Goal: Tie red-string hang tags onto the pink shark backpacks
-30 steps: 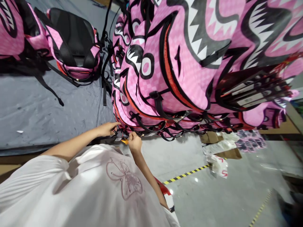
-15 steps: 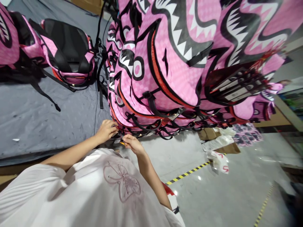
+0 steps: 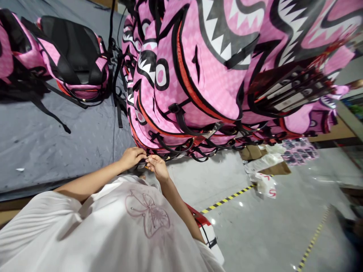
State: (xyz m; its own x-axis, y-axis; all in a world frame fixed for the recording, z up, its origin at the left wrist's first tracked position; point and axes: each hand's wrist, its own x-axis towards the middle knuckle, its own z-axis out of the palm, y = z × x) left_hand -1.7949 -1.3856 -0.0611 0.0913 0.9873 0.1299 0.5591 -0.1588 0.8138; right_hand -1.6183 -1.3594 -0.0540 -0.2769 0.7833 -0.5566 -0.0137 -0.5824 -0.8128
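Note:
Pink backpacks (image 3: 210,90) printed with shark teeth and eyes are stacked high ahead of me, with red zips and black handles facing me. At the stack's lower left corner, both hands are close together. My left hand (image 3: 132,158) has its fingers pinched by the lowest bag's edge; what they hold is too small to make out. Fingertips of my right hand (image 3: 157,167) are pressed together just beside the left ones, also on something tiny I cannot name. An orange bit shows under the right fingers.
More pink and black backpacks (image 3: 75,56) lie on a grey cloth-covered table (image 3: 34,139) to the left. Black-and-red hang tags (image 3: 292,90) rest in the stack's right part. Cardboard and plastic wrapping (image 3: 263,166) lie on the floor beside yellow-black tape (image 3: 227,199).
My hands have come together, the left moving right towards the right hand's fingertips. The view has shifted slightly.

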